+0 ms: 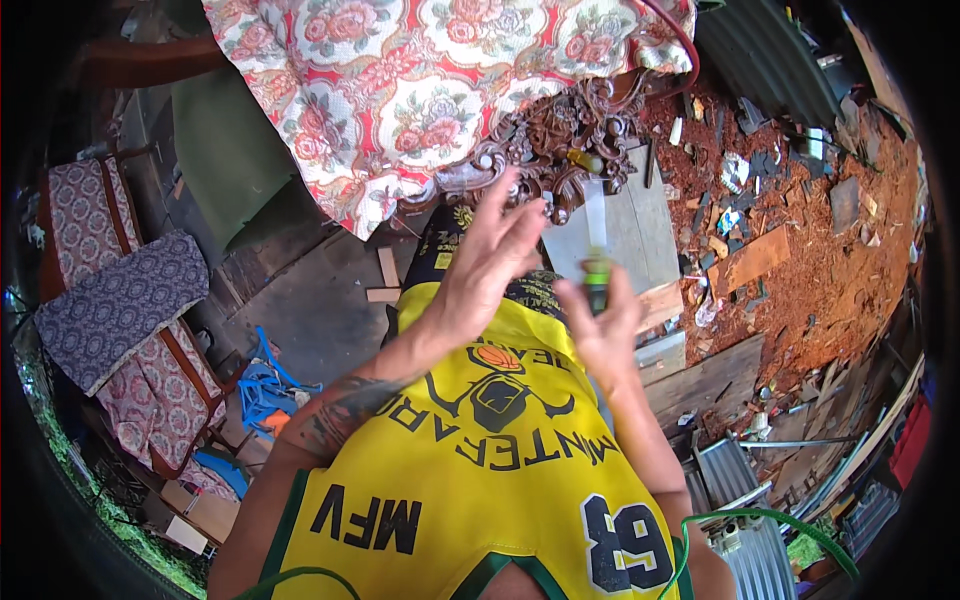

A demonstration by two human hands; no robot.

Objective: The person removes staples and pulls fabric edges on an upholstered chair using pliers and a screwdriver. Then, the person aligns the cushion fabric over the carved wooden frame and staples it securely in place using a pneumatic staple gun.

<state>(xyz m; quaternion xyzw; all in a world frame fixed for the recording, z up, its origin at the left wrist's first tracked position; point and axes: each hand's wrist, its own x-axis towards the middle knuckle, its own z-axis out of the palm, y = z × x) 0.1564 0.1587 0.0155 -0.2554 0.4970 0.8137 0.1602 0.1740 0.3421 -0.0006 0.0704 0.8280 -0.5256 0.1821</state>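
Note:
In front of me is an ornate dark brown carved wood piece [590, 120], along the edge of red, white and cream floral fabric [430, 110]. My left hand [490, 255] is raised just short of the carving, its fingers stretched out and holding nothing. Between the thumb and fingers of my right hand [610, 315] is a hand tool with a green-and-black handle [597, 275]. A pale, blurred blade-like part [596, 210] points from it toward the carving; its exact kind is unclear. A small yellowish thing [584, 160] shows against the carving near the tip.
Grey boards [625, 230] lie right of my lap. Beyond them, reddish ground [800, 260] is strewn with scraps. Patterned upholstered furniture [130, 400] with a dark blue cloth stands at left, near a blue plastic item [268, 390]. Corrugated metal sheets [750, 540] lie at lower right.

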